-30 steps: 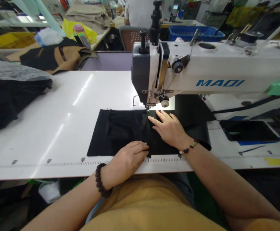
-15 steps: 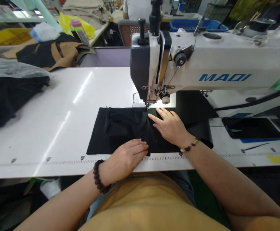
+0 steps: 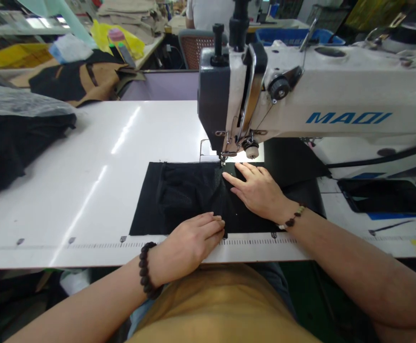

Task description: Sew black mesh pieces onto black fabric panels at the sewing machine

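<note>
A piece of black fabric (image 3: 189, 195) lies flat on the white sewing table, its far edge at the presser foot (image 3: 222, 161) of the sewing machine (image 3: 250, 95). A second layer sits on top, with a seam or fold running toward me near the needle area. My right hand (image 3: 259, 190) rests on the fabric just right of the foot, fingers spread and flat. Near the front edge, my left hand (image 3: 193, 238) lies on the fabric with its fingers side by side; its thumb is hidden.
More black material (image 3: 289, 162) extends under the machine arm. To the right are a dark phone (image 3: 386, 196) and a thin dark tool (image 3: 391, 227). Dark cloth (image 3: 18, 143) is heaped at left. A ruler strip (image 3: 96, 244) runs along the front edge. A person (image 3: 208, 14) is beyond the table.
The camera view has shifted slightly, so the machine and table appear a little lower and farther right. Both hands and the fabric keep about the same place relative to the presser foot.
</note>
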